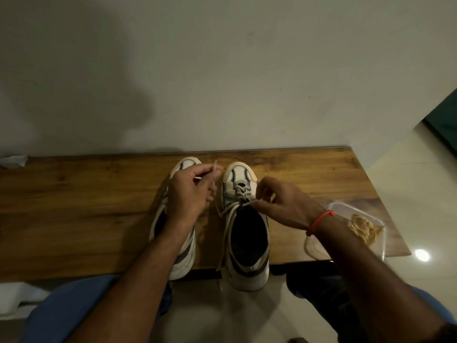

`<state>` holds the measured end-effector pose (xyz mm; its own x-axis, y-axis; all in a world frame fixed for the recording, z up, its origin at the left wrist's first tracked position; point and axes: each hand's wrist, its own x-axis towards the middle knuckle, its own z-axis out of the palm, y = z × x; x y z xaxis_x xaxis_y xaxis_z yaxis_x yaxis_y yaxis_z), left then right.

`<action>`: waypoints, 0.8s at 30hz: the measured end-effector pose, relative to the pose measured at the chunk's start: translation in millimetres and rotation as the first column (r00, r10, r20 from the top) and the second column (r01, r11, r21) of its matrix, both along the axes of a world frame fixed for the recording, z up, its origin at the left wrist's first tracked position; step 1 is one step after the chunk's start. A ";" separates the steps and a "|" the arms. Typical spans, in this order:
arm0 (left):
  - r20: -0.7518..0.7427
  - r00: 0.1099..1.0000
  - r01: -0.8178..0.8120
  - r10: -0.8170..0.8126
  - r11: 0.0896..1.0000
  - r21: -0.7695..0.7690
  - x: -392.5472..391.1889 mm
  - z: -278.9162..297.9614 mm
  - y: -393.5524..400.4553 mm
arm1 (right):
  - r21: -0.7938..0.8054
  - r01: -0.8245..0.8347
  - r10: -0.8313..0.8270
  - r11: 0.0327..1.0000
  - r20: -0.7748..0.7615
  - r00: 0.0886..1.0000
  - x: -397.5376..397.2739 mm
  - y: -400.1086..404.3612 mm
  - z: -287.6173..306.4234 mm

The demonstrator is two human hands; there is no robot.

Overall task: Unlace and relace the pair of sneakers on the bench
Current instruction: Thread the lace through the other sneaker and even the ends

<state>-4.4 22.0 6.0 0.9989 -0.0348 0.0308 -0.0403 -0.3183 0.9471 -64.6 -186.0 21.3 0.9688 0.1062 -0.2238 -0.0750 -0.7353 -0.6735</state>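
Note:
Two white sneakers with dark trim stand toes away from me on the wooden bench (74, 194). The right sneaker (244, 243) is laced only near the toe; its heel overhangs the front edge. My left hand (190, 194) hovers over the left sneaker (184, 256) and pinches one end of the beige lace (214, 169), tip pointing up. My right hand (282, 201), with a red thread on the wrist, pinches the other lace strand at the right sneaker's eyelets. Loose lace hangs down the shoe's left side past the bench edge.
A clear plastic container (356, 214) with a beige bundle inside sits at the bench's right end. Crumpled white paper (13, 160) lies at the far left by the wall. My knees in blue fabric are below the bench. Pale tiled floor lies to the right.

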 end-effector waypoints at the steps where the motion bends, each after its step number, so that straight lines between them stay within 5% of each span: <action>1: 0.115 0.993 0.008 -0.025 0.989 0.151 -1.0 -2.3 -0.4 | -0.015 -0.016 0.014 1.000 -0.087 0.996 -0.8 -1.1 -1.6; 4: 0.261 0.946 0.116 -0.191 0.954 0.277 -3.1 -3.8 -5.2 | -0.094 -0.022 0.011 0.995 -0.121 0.993 0.6 1.7 -10.6; 12: 0.173 0.950 0.237 -0.261 0.961 0.146 -16.3 -8.5 -16.5 | 0.065 0.119 -0.114 0.991 -0.073 0.991 4.1 1.7 -13.8; 17: 0.102 0.894 0.344 -0.436 0.815 0.467 -22.0 -21.2 -17.9 | 0.256 0.293 -0.250 0.921 -0.188 0.950 2.8 4.5 -14.5; 24: 0.193 0.891 0.177 -0.411 0.706 0.686 -34.0 -23.5 -20.9 | 0.425 0.481 -0.290 0.767 -0.439 0.850 5.1 4.9 -13.1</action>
